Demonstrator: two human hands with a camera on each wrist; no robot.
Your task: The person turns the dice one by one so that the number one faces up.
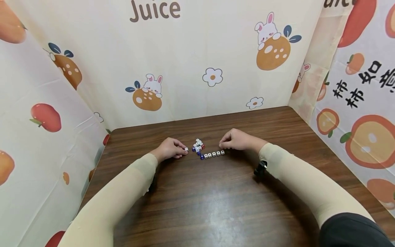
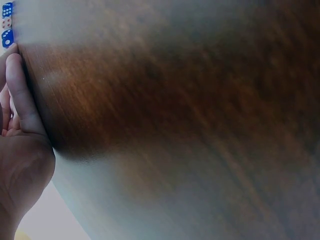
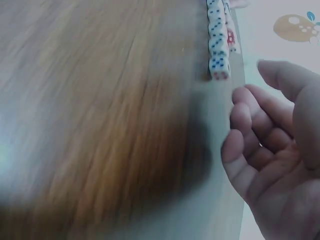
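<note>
At the left of the dice, my left hand point(image 1: 170, 149) pinches a white die point(image 1: 186, 149) at its fingertips. The left wrist view shows only the edge of this hand point(image 2: 22, 145), with blue dice point(image 2: 7, 38) past the fingers; the pinched die is hidden there. A row of dice point(image 1: 214, 154) runs to the right, white except for a blue die point(image 1: 202, 157) at its left end. Just beyond the row's right end is my right hand point(image 1: 237, 139). In the right wrist view its fingers curl loosely, thumb apart from them, holding nothing, close to the end die point(image 3: 219, 68).
Behind the row lies a small heap of mixed white, blue and red dice point(image 1: 198, 145). All of it is on a brown wooden table point(image 1: 197, 192). Printed cloth point(image 1: 191, 51) hangs along the table's back and both sides.
</note>
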